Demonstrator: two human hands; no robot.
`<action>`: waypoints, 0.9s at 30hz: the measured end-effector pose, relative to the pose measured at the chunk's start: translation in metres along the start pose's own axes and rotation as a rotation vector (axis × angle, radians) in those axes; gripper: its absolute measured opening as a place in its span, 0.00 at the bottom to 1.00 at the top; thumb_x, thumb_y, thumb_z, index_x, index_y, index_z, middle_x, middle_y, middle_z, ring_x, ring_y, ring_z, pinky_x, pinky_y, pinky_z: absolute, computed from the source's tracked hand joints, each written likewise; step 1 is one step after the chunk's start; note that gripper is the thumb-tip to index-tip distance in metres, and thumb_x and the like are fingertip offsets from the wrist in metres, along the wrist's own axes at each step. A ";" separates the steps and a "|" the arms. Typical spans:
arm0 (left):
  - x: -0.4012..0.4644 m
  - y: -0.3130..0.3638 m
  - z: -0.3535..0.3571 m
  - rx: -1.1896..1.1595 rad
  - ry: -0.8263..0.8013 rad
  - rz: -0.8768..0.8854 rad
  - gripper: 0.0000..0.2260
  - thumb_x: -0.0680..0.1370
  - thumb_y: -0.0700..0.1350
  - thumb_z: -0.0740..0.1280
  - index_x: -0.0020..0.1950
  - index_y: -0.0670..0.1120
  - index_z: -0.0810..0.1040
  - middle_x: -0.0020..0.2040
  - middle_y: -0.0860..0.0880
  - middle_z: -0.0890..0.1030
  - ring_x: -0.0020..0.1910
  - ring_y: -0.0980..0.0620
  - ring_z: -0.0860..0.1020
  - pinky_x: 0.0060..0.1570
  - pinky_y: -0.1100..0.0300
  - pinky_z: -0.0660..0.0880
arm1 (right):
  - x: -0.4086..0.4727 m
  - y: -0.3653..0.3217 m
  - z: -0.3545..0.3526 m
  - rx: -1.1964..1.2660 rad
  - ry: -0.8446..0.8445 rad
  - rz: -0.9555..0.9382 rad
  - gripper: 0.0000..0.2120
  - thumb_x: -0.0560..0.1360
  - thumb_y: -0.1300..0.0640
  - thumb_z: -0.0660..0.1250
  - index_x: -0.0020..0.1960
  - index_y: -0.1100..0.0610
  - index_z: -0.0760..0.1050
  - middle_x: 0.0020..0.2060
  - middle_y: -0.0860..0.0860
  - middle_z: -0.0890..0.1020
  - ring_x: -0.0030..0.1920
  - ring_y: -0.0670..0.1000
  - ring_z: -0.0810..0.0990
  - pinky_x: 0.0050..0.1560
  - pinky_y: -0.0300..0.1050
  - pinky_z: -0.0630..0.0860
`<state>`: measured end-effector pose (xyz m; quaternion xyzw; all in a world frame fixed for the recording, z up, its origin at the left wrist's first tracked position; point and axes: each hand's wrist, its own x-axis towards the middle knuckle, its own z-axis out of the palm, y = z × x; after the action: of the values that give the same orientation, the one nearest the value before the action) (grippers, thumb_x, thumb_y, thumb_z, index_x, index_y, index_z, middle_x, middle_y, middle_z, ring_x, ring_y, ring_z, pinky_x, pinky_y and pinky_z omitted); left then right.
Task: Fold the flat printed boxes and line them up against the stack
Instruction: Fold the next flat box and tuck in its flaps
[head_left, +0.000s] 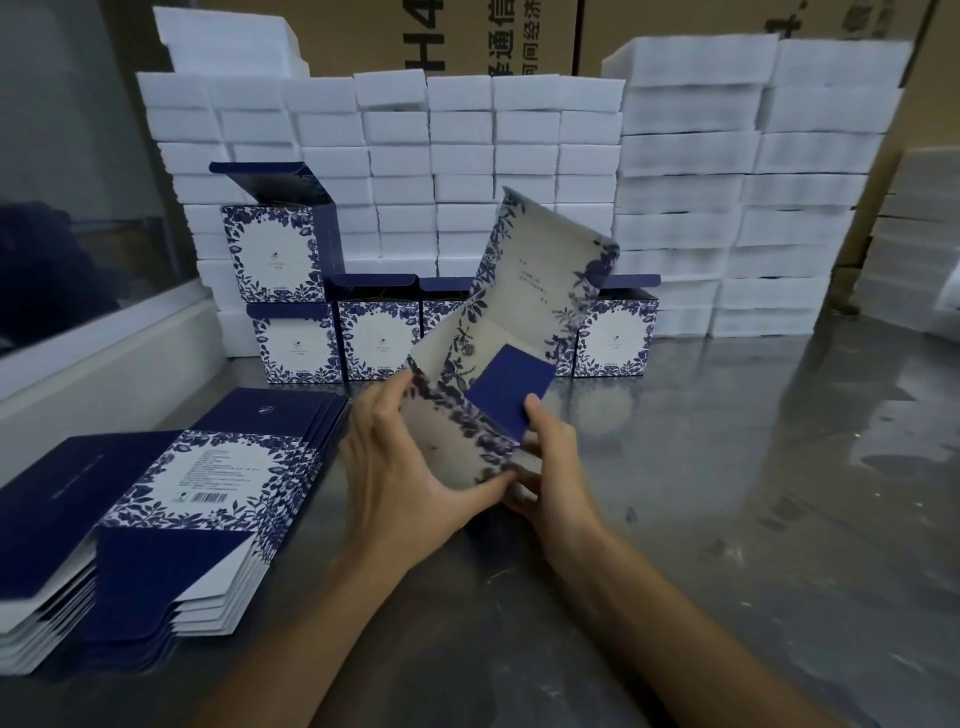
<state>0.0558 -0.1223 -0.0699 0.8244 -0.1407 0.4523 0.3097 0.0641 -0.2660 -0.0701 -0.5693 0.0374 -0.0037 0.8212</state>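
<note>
Holding a half-opened printed box (511, 332) above the grey table (727, 493), both hands are working at its lower end. The left hand (410, 467) is gripping the box from the left side, its fingers curling up along the near-left panel and its thumb reaching across under the bottom edge. The right hand (550, 467) is pinching the lower right corner, its thumb pressing on a dark blue flap (511, 397) that is sticking out from the bottom of the box. The box is tilting away from the person, rising up and to the right from the hands, so its far end is showing in front of the white foam stack (467, 156); its blue floral print is looking blurred.

Lying to the left of the left hand, just beside it, is a pile of flat printed boxes (156, 509), the top one facing up with a barcode panel. Standing against the foam stack behind the held box is a row of folded boxes (374, 343) with their lids open, and one more folded box (270, 249) is sitting on top of the leftmost one. Part of the row is hiding behind the held box. Brown cardboard cartons (493, 36) with printed lettering are rising behind the foam.
</note>
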 end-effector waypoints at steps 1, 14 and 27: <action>-0.001 0.001 0.001 -0.061 -0.022 0.002 0.52 0.59 0.67 0.75 0.73 0.46 0.56 0.67 0.45 0.65 0.66 0.46 0.69 0.63 0.48 0.71 | 0.001 -0.003 -0.001 0.056 -0.009 0.006 0.36 0.60 0.29 0.71 0.60 0.50 0.72 0.49 0.48 0.86 0.52 0.54 0.86 0.54 0.56 0.82; 0.001 -0.002 0.000 -0.539 -0.178 -0.105 0.24 0.79 0.60 0.58 0.75 0.60 0.63 0.57 0.67 0.77 0.49 0.62 0.76 0.49 0.58 0.76 | 0.001 -0.029 -0.019 -0.114 -0.050 -0.353 0.19 0.71 0.39 0.64 0.60 0.43 0.74 0.53 0.44 0.84 0.53 0.44 0.84 0.43 0.36 0.78; 0.019 -0.009 -0.006 -0.771 0.010 -0.775 0.15 0.82 0.54 0.60 0.44 0.43 0.74 0.30 0.47 0.78 0.27 0.53 0.77 0.24 0.59 0.74 | -0.006 -0.030 -0.016 -0.259 0.013 -0.672 0.19 0.72 0.38 0.62 0.46 0.54 0.77 0.37 0.38 0.79 0.39 0.39 0.74 0.42 0.30 0.70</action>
<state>0.0665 -0.1107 -0.0550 0.6404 0.0190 0.2246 0.7343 0.0579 -0.2912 -0.0469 -0.6493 -0.1464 -0.2724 0.6948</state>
